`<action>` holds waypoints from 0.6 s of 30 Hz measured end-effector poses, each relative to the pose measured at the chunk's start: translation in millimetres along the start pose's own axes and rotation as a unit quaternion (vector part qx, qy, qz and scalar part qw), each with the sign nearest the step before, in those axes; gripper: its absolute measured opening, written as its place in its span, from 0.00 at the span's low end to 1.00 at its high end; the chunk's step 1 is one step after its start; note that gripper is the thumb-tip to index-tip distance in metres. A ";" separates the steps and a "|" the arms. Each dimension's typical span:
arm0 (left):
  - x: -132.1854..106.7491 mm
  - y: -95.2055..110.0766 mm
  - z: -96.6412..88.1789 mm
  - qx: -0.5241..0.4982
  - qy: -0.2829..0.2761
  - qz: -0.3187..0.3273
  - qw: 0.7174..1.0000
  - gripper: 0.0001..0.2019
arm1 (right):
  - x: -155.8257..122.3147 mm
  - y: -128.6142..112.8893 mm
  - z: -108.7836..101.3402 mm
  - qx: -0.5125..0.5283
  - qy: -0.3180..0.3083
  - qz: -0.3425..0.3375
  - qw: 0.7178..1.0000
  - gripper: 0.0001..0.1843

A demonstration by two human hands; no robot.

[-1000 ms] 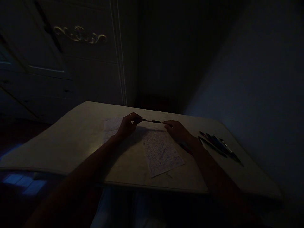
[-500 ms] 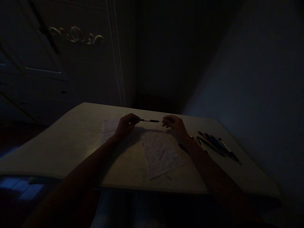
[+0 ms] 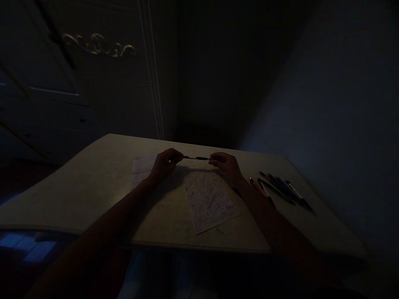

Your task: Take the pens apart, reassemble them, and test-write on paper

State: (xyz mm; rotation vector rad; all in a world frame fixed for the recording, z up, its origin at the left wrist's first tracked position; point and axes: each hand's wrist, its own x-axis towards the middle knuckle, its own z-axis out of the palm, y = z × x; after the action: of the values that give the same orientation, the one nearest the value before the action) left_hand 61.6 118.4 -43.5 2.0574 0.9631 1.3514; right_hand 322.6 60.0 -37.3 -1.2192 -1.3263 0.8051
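Observation:
A slim pen (image 3: 195, 158), pale in the middle with a dark grip, is held level above the table between my two hands. My left hand (image 3: 166, 162) pinches its left end. At its other end, the fingertips of my right hand (image 3: 227, 164) are closed on the tip; the light is too dim to make out the detail there. Beneath the pen lies a scribbled sheet of paper (image 3: 212, 201). Another marked sheet (image 3: 141, 168) lies partly behind my left hand and forearm.
Several pens (image 3: 285, 189) lie in a loose group on the right of the pale table (image 3: 102, 178). A red pen (image 3: 256, 185) is close to my right forearm. Beyond the table stand a cabinet with a scrolled ornament (image 3: 99, 45) and, rightward, a wall (image 3: 336, 104).
My right hand has shifted slightly left, and its fingers have closed at the pen's right end, where a small gap showed before. My left hand keeps its pinch.

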 end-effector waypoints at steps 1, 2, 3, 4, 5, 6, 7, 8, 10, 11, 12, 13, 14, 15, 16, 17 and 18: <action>0.0 -0.4 0.2 0.001 0.003 0.001 1.000 0.04 | 0.1 0.4 0.6 0.003 0.005 0.001 1.000 0.16; 0.0 -0.9 0.4 0.000 0.005 0.000 1.000 0.04 | 0.1 0.6 1.1 0.008 0.010 0.002 1.000 0.16; -0.1 -1.4 0.7 -0.002 0.004 -0.001 1.000 0.04 | 0.1 0.6 1.7 0.013 0.014 0.003 1.000 0.16; -0.1 -1.9 0.9 -0.004 0.001 -0.002 1.000 0.04 | 0.0 0.5 2.2 0.017 0.016 0.004 1.000 0.17; -0.2 -2.2 1.1 -0.006 -0.002 -0.002 1.000 0.04 | -0.1 0.2 2.8 0.018 0.017 0.003 1.000 0.17; -0.3 -2.3 1.3 -0.008 -0.006 -0.001 1.000 0.05 | -0.3 -0.1 3.4 0.016 0.017 0.002 1.000 0.17; -0.4 -2.3 1.6 -0.008 -0.007 0.000 1.000 0.05 | -0.6 -0.5 4.0 0.013 0.014 0.000 1.000 0.17; -0.4 -2.2 1.7 -0.006 -0.008 0.001 1.000 0.05 | -1.0 -0.9 4.6 0.010 0.011 0.000 1.000 0.16; -0.4 -1.6 1.9 0.000 -0.004 0.007 1.000 0.06 | -1.7 -1.4 5.4 0.005 0.006 -0.002 1.000 0.16; -0.3 -1.3 1.7 0.002 -0.001 0.010 1.000 0.06 | -1.9 -1.5 5.5 0.003 0.005 -0.006 1.000 0.16; -0.1 -1.0 1.4 0.003 0.001 0.012 1.000 0.05 | -1.9 -1.6 5.3 0.000 0.005 -0.010 1.000 0.15; 0.2 -0.8 1.0 0.004 0.003 0.013 1.000 0.05 | -1.8 -1.4 4.8 -0.003 0.006 -0.014 1.000 0.15; 0.4 -0.7 0.5 0.006 0.005 0.012 1.000 0.05 | -1.6 -1.2 4.1 -0.006 0.009 -0.017 1.000 0.16; 0.7 -0.6 -0.1 0.007 0.007 0.009 1.000 0.05 | -1.3 -0.8 3.3 -0.008 0.011 -0.019 1.000 0.16; 0.9 -0.6 -0.6 0.008 0.010 0.006 1.000 0.05 | -1.0 -0.2 2.6 -0.009 0.012 -0.018 1.000 0.16; 1.2 -0.6 -1.0 0.009 0.011 0.003 1.000 0.05 | -0.8 0.4 2.1 -0.011 0.015 -0.017 1.000 0.16; 1.3 -0.5 -1.2 0.011 0.012 0.002 1.000 0.05 | -0.6 1.1 1.9 -0.012 0.016 -0.016 1.000 0.15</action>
State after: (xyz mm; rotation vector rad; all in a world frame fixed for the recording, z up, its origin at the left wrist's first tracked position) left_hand 60.8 119.7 -42.7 2.0645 0.9892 1.3756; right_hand 320.9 60.0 -38.8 -1.2228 -1.3288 0.7455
